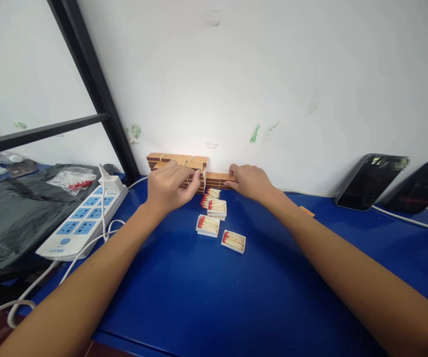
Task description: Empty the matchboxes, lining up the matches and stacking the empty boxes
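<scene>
Orange-topped matchboxes with brown sides form a stack (pixel 199 161) against the wall. My left hand (pixel 171 184) is in front of that stack, its fingers curled and the thumb close to the index finger; whatever they may hold is hidden. A lower row of matchboxes (pixel 214 178) runs right from the stack. At the row's right end, the thumb and fingers of my right hand (pixel 250 181) close around a matchbox (pixel 227 177). Loose red-tipped matches (pixel 208 197) lie before the stack. Nearer me are white matchbox trays filled with matches (pixel 217 208), (pixel 208 225), (pixel 233 241).
A white power strip (pixel 82 218) with cables lies left, beside a black metal frame (pixel 87 64). Behind it is a dark plastic bag (pixel 31 213) with a clear packet (pixel 72 179). A phone (pixel 370 181) leans on the wall at right. The tabletop (pixel 199 297) is blue.
</scene>
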Available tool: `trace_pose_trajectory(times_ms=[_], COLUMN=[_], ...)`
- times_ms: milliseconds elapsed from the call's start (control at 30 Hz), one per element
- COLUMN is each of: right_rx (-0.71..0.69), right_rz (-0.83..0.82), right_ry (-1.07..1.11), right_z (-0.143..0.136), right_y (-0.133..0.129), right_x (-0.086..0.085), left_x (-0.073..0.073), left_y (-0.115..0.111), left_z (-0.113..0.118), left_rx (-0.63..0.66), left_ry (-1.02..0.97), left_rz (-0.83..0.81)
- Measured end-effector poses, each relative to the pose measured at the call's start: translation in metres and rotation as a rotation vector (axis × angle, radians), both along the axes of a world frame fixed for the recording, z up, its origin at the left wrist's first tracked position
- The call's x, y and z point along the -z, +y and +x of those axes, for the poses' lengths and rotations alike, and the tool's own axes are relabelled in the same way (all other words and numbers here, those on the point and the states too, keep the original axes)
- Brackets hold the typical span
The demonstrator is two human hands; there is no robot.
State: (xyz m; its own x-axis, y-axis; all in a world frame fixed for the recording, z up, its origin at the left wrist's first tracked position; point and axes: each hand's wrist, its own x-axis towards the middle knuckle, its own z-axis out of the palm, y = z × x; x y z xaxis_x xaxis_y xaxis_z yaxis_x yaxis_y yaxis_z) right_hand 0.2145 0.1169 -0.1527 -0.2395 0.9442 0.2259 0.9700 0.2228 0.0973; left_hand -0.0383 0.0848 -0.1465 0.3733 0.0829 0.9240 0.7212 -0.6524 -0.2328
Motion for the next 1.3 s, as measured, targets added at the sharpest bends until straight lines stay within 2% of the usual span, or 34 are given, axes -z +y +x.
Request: trace_pose_trajectory(times_ms=[100, 167, 267, 333, 367, 433, 533, 667, 767, 933, 1133, 1300], right_rx=[0.049, 0.105, 0.229, 0.364, 0.429, 0.508, 0.460, 0.310, 0.253, 0.187, 0.147, 0.168], right_rz=[-0.049, -0.141, -0.421, -0.643, -0.702, -0.717, -0.661, -0.519, -0.374, -0.229, -0.158, -0.124], right_ry=[0.060, 0.084, 0.081, 0.055, 0.067, 0.125, 0.118, 0.076, 0.043, -0.002, 0.006, 0.018], right_z=[0.011, 0.029, 0.069, 0.097, 0.110, 0.129, 0.140, 0.125, 0.105, 0.071, 0.039, 0.033], right_y=[-0.006, -0.012, -0.026, -0.040, -0.048, -0.064, -0.081, -0.081, -0.067, -0.037, -0.017, -0.019], right_x=[-0.028, -0.049, -0.066, -0.061, -0.054, -0.039, -0.020, -0.009, -0.002, 0.013, 0.021, 0.021], left_x=[-0.001, -0.001, -0.001, -0.002, -0.002, -0.003, -0.004, -0.005, -0.006, -0.007, -0.009, -0.008], left_y=[0.000, 0.000, 0.000, 0.001, 0.000, 0.000, -0.001, -0.003, -0.003, 0.000, 0.003, 0.009], left_z=[0.000, -0.001, -0.001, -0.001, -0.001, 0.000, 0.001, 0.001, 0.000, -0.004, -0.010, -0.015], left_rx=[0.000, 0.002, 0.012, 0.014, 0.011, 0.001, 0.009, 0.040, 0.036, 0.017, 0.000, -0.034], left_ry=[-0.002, -0.003, -0.008, -0.012, -0.014, -0.017, -0.024, -0.019, -0.020, -0.055, -0.087, -0.143], left_rz=[0.011, 0.013, 0.020, 0.029, 0.031, 0.030, 0.046, 0.084, 0.068, 0.004, 0.038, 0.042])
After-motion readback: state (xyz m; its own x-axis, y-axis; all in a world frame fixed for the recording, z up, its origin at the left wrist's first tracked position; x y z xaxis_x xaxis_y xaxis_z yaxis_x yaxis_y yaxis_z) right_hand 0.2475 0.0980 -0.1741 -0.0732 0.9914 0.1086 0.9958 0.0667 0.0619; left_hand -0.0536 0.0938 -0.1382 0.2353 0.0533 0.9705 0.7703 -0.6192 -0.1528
